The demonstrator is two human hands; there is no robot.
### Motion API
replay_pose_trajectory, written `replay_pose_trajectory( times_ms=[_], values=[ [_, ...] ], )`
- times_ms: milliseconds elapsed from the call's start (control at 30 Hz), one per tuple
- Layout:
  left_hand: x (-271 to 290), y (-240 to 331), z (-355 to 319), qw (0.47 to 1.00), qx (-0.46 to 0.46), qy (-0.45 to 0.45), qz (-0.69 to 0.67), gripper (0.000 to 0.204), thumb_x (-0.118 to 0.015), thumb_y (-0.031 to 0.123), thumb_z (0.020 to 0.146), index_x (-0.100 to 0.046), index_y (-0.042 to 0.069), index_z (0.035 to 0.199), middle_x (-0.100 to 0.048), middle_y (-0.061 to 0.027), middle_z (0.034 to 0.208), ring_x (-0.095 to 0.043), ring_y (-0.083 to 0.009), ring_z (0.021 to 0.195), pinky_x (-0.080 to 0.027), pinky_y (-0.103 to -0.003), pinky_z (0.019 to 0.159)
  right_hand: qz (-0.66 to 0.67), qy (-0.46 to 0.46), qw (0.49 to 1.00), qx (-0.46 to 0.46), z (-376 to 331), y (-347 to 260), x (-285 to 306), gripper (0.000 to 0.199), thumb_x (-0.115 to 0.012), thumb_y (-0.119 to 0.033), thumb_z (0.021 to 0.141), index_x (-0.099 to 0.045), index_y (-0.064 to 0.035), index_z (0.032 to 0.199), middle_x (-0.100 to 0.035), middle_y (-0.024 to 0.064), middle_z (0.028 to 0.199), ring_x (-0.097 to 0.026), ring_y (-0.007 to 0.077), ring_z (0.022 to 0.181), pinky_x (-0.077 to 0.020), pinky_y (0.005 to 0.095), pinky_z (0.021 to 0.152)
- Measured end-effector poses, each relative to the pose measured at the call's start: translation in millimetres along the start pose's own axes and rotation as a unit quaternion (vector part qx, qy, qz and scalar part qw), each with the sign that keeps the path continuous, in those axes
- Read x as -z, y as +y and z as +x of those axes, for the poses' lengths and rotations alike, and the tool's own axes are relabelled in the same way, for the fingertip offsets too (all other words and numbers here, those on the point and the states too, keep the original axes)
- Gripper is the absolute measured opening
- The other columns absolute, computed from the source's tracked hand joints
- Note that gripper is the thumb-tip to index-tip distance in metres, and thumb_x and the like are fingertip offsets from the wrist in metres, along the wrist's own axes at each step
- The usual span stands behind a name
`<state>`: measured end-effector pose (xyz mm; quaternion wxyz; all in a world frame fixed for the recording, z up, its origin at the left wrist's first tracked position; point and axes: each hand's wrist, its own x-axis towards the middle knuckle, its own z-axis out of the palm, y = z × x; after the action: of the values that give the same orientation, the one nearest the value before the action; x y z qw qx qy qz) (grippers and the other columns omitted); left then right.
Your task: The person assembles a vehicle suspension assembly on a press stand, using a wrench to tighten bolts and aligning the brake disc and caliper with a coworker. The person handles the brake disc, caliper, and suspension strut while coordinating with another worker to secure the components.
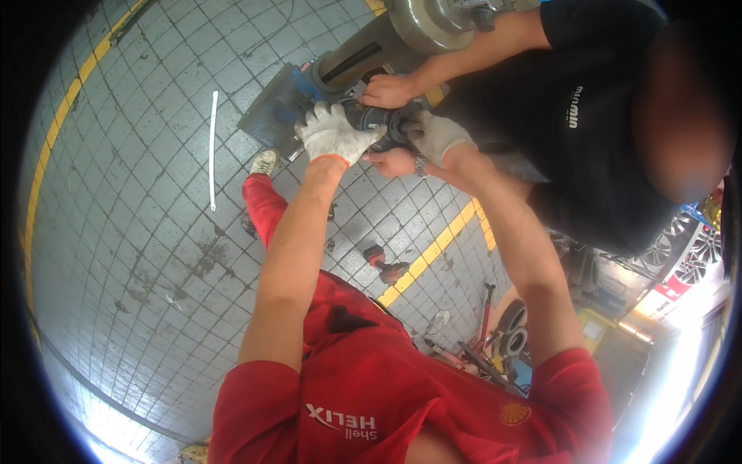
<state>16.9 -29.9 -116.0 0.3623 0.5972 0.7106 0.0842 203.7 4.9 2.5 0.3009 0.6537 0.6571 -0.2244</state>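
Over the tiled floor [147,178], work on the black part [376,118] seems unfinished. The left hand [334,134] is spread against it; whether the right hand [440,138] grips, I cannot tell.

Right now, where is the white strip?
In the head view, the white strip lies on the floor, left of the gloved left hand and the pale shoe.

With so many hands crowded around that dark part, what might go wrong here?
The co-worker's watch-wearing hand is bare and close to the dark round part, near the gloved left hand and right hand; fingers might get pinched if the part shifts.

The wristwatch might snag.

The red-and-black tool on the floor might trip someone.
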Motion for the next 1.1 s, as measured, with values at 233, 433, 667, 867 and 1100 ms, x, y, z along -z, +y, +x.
replay_pose_trajectory(
  times_ms=[233, 433, 667, 867, 1100],
  values=[
    [-4, -1, -1, 1.000, 0.003, 0.004, 0.004, 0.107, -0.075, 0.084, 0.077, -0.064, 0.003, 0.145, -0.056, -0.0256, 0.153, -0.050, -0.0421, 0.146, -0.036, -0.063, 0.121, -0.071, 0.007, 0.997, 0.016, 7, -9, -9, 0.038, -0.059, -0.031, 0.105, -0.067, -0.0009, 0.126, -0.077, 0.0252, 0.122, -0.073, 0.0419, 0.117, -0.0576, 0.0505, 0.099],
    [-3, 2, 0, 1.000, -0.009, -0.013, 0.003, 0.097, -0.074, 0.082, 0.080, -0.067, 0.012, 0.146, -0.060, -0.0231, 0.148, -0.049, -0.0420, 0.146, -0.034, -0.062, 0.122, -0.044, 0.012, 0.999, 0.001, 20, -2, -18, 0.039, -0.062, -0.033, 0.104, -0.067, 0.0013, 0.121, -0.077, 0.0277, 0.119, -0.074, 0.0447, 0.114, -0.0582, 0.0526, 0.098],
    [-1, 1, 4, 0.999, -0.003, -0.040, 0.005, 0.083, -0.072, 0.081, 0.080, -0.075, 0.019, 0.136, -0.065, -0.0143, 0.146, -0.049, -0.0415, 0.144, -0.030, -0.063, 0.123, 0.014, 0.052, 0.999, 0.001, 30, -4, -28, 0.044, -0.065, -0.035, 0.102, -0.066, 0.0034, 0.124, -0.076, 0.0318, 0.117, -0.073, 0.0471, 0.113, -0.0577, 0.0529, 0.098],
    [-9, -3, 2, 1.000, -0.013, -0.005, -0.012, 0.076, -0.071, 0.082, 0.079, -0.079, 0.026, 0.130, -0.066, -0.0140, 0.145, -0.047, -0.0416, 0.146, -0.026, -0.066, 0.124, 0.123, -0.032, 0.987, -0.096, 53, 5, -42, 0.048, -0.065, -0.034, 0.100, -0.068, 0.0068, 0.126, -0.073, 0.0364, 0.124, -0.072, 0.0466, 0.119, -0.0564, 0.0502, 0.103],
    [-9, -6, 6, 0.999, -0.017, -0.004, -0.033, 0.075, -0.071, 0.081, 0.079, -0.081, 0.024, 0.127, -0.068, -0.0144, 0.142, -0.050, -0.0426, 0.143, -0.027, -0.067, 0.123, 0.063, 0.107, 0.990, -0.061, 29, 6, -47, 0.041, -0.060, -0.035, 0.105, -0.057, -0.0020, 0.130, -0.064, 0.0349, 0.135, -0.069, 0.0520, 0.117, -0.0554, 0.0553, 0.101]
  ],
)
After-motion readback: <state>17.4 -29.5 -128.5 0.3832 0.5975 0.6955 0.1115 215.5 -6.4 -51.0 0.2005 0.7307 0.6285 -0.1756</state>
